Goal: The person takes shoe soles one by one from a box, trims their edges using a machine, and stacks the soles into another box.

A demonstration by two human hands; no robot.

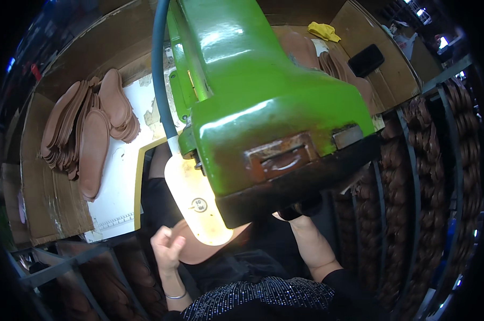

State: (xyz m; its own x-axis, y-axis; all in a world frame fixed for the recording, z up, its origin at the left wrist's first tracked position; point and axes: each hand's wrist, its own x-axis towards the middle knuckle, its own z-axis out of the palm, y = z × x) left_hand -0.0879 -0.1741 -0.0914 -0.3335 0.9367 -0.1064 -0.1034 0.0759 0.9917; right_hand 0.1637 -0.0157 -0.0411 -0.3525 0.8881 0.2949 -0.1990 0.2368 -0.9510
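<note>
My left hand (168,249) pinches the edge of a brown shoe sole (196,255) between thumb and fingers. The sole lies below the glowing lamp (191,198) of a large green machine (258,107), and part of it is covered by the lamp. My right hand (294,218) reaches up under the dark front end of the machine head. Its fingers are mostly hidden there, so what they touch cannot be made out.
Brown soles (95,152) lie in stacks on the white table (116,208) at the left, inside cardboard walls (55,214). More soles, a yellow cloth (324,31) and a black phone-like object (366,60) are at the back right. Racks packed with soles (397,198) stand at the right.
</note>
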